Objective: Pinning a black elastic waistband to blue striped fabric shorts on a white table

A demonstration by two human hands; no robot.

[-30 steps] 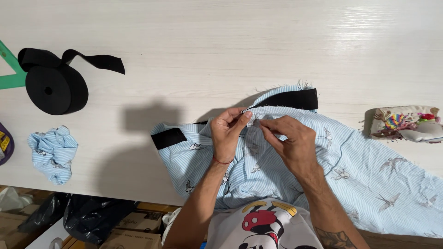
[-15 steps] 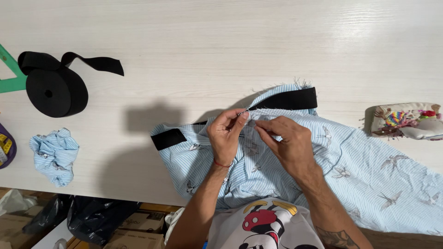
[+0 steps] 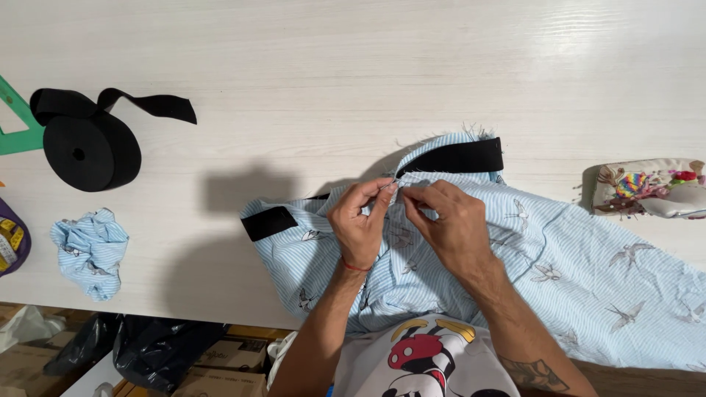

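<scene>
Both hands meet at the folded top edge of the light blue striped fabric [image 3: 559,272], centre of frame, lower half. Left hand [image 3: 359,220] has thumb and fingertips closed in a pinch on the fold; right hand [image 3: 450,224] is closed on the same edge just beside it, fingertips almost touching the left's. Whether a pin sits between the fingers is too small to tell.

A black elastic band [image 3: 454,157] runs through the fold, one end out at upper right of the hands, the other at lower left.

To do this well, judging by the pinch: keep the fold flat over the band, hold both layers tight, work in short steps along the edge.

Elastic roll [image 3: 88,151] upper left, pincushion [image 3: 643,187] far right, both well apart.
</scene>
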